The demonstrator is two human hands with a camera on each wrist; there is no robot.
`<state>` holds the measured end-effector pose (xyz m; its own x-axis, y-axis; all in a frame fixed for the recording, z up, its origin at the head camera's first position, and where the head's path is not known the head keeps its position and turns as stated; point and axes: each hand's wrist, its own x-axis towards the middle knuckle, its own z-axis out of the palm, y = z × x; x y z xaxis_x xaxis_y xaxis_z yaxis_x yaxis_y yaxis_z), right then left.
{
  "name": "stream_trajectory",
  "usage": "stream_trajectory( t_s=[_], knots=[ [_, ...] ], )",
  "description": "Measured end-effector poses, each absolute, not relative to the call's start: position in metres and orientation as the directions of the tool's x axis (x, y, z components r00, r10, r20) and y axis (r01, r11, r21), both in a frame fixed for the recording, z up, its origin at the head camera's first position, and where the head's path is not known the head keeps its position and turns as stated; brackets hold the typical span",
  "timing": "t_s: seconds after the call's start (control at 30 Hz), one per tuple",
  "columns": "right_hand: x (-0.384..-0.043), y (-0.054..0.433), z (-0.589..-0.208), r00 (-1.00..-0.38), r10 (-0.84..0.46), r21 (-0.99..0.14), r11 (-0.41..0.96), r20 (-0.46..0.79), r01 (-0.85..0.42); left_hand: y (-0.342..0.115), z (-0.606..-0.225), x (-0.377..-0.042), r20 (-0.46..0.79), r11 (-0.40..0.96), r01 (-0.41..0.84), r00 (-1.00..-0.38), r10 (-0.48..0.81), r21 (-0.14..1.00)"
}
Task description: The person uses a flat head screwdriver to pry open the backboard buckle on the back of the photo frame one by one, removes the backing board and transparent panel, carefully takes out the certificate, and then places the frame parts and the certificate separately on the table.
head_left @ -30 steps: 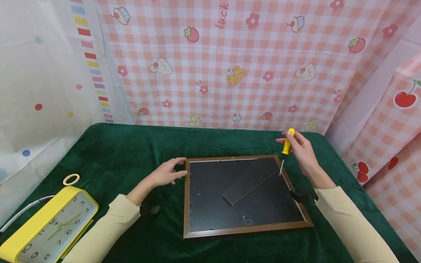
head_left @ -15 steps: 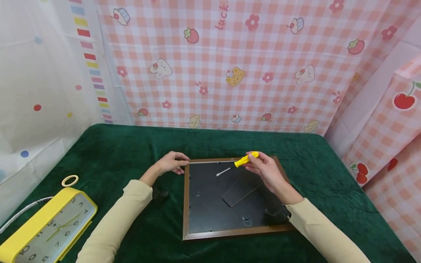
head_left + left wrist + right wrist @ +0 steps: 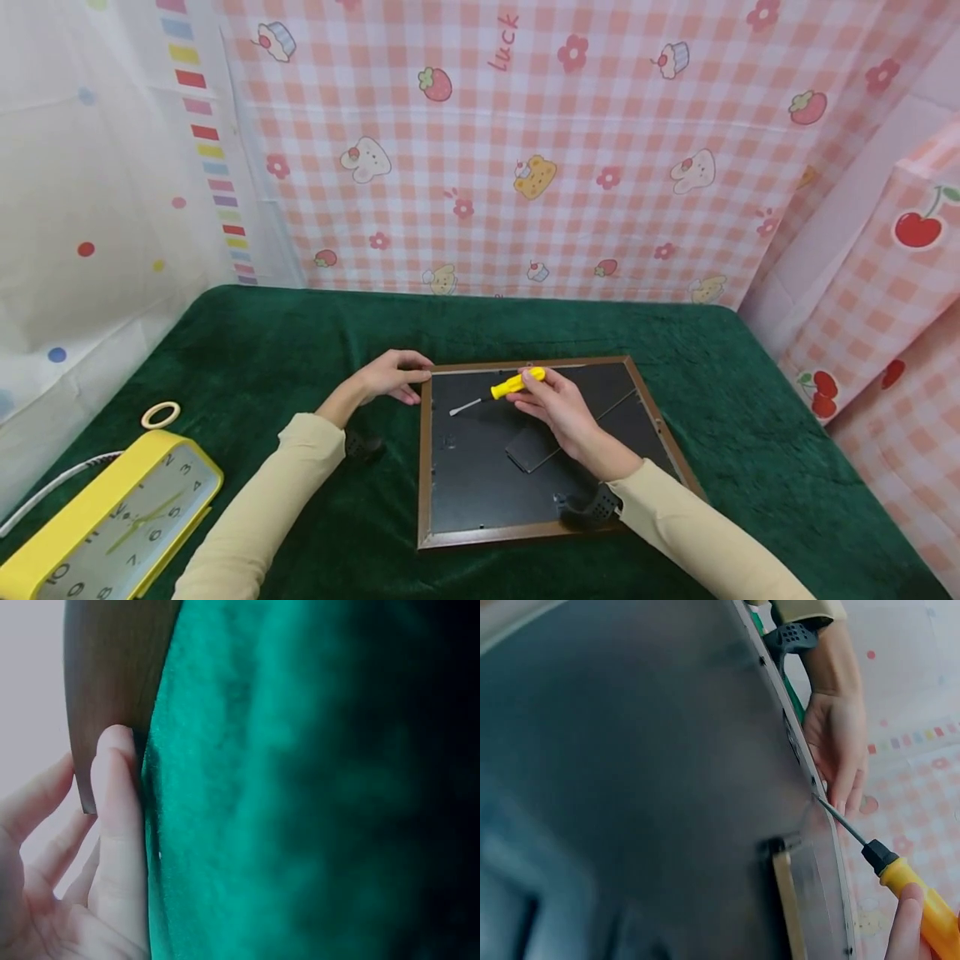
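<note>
A picture frame [image 3: 424,467] with a brown border lies face down, its black back panel [image 3: 472,500] up and its hinged stand leg [image 3: 525,457] flat on the panel. My left hand [image 3: 384,377] grips the far left corner; in the left wrist view its fingers [image 3: 116,772] press against the wooden border. In my right hand [image 3: 562,410] is a flat-tipped screwdriver [image 3: 517,383] with a yellow handle, pinched by thumb and fingers. Its shaft points left and down over the panel. The right wrist view shows the yellow handle [image 3: 930,915] and the metal tip too.
A yellow clock [image 3: 142,517] with a white cable stands at the near left. Behind it lies a pale ring [image 3: 161,415]. Green cloth [image 3: 300,333] covers the table, and a pink checked curtain [image 3: 487,233] hangs at the back.
My right hand has carried the screwdriver left from the frame's right edge over the panel, tilting it from near upright to leaning left. My left hand has moved up to the frame's far left corner.
</note>
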<state>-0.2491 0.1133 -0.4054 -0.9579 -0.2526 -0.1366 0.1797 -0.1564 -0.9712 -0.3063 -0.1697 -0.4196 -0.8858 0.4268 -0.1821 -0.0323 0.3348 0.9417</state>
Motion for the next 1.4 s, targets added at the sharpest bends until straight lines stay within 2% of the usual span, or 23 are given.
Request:
stream_trajectory(
  t_s=[0.4,0.7,0.93,1.4],
  knots=[
    [-0.248,0.112,-0.406,-0.95,-0.289,-0.978,-0.131,-0.12,0.163,-0.172,-0.419,-0.306,-0.205,0.344,-0.042,-0.866,0.456,0.938],
    [-0.249,0.118,-0.41,-0.924,-0.36,-0.968,-0.153,-0.131,0.197,-0.172,-0.422,-0.308,-0.202,0.344,-0.03,-0.855,0.478,0.939],
    [-0.247,0.108,-0.41,-0.919,-0.37,-0.965,-0.158,-0.139,0.21,-0.171,-0.42,-0.308,-0.206,0.355,-0.026,-0.853,0.479,0.935],
    [-0.238,0.095,-0.413,-0.964,-0.233,-0.967,-0.184,-0.131,0.176,-0.169,-0.419,-0.305,-0.193,0.361,-0.013,-0.863,0.467,0.932]
  ],
)
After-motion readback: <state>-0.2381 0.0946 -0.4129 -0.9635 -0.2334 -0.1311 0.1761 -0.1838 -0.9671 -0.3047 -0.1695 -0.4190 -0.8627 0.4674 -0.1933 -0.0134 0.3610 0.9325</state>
